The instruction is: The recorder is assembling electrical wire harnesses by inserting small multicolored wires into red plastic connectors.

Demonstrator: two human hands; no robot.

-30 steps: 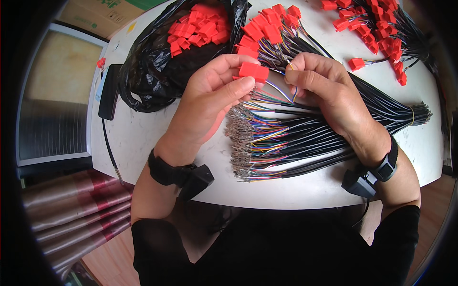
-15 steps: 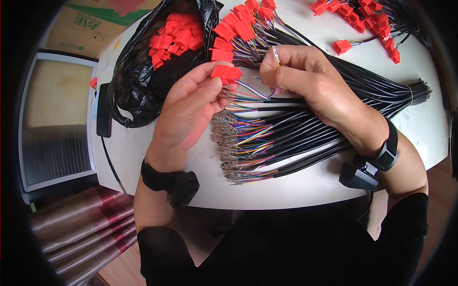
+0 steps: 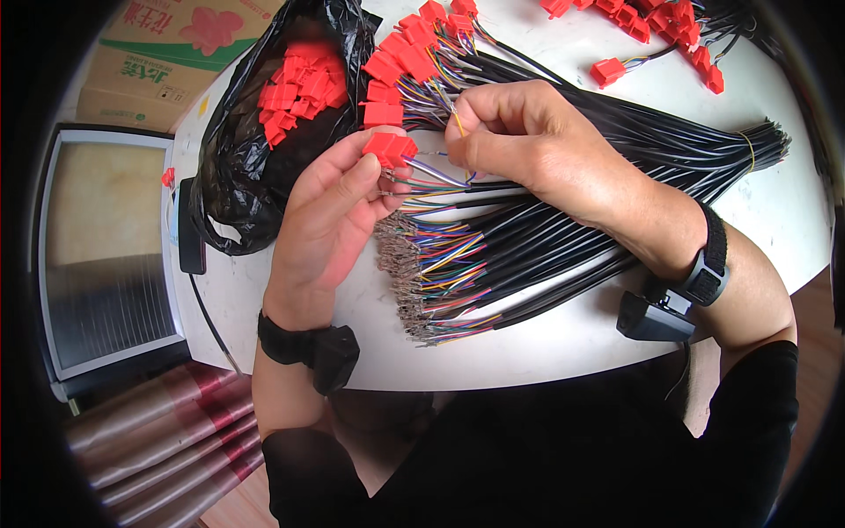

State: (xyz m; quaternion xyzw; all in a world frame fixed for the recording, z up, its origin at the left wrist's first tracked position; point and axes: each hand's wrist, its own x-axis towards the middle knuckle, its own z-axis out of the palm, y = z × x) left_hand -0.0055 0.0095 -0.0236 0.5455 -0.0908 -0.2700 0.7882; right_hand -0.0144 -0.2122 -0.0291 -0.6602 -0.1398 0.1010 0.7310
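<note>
My left hand pinches a red plastic connector housing between thumb and fingers. A few thin wires, one of them blue-purple, run out of the housing's right side. Just right of it, my right hand is closed, thumb against forefinger, on thin wires; a yellow wire stands up from the pinch, its tip unclear. Another thin wire end points from these fingers toward the housing. Beneath both hands lies a fan of black cables, their coloured wires ending in crimped metal terminals.
A black plastic bag holding loose red housings stands at the left. Cables with housings fitted lie beyond my hands, with more housings at the far right. A dark phone-like object rests at the white table's left edge.
The whole view has shifted, so most things sit further left. In my right hand the upright metal terminal has given way to a tilted yellow wire. My left hand still holds the red housing.
</note>
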